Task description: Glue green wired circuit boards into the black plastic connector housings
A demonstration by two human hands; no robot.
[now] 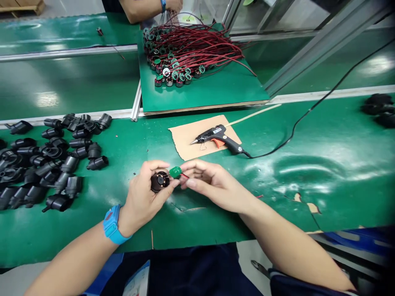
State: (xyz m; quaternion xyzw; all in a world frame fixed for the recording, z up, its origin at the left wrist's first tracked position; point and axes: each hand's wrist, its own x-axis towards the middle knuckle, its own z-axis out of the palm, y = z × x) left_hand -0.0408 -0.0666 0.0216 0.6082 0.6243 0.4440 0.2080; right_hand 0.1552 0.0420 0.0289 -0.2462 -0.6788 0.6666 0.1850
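Over the green bench, my left hand grips a round black housing, its open face turned toward me with copper-coloured parts around a dark centre. Beside its rim is a small green circuit board. My right hand pinches the board and its red and black wires between thumb and fingers. Thin leads seem to join board and housing; the exact connection is too small to tell. Beyond my hands a black hot glue gun with an orange trigger lies on a piece of cardboard.
Several black plastic housings are heaped at left. On a raised green board ahead lie many small motors with red wires. The glue gun's black cord runs right. Another person's arm is at the far side.
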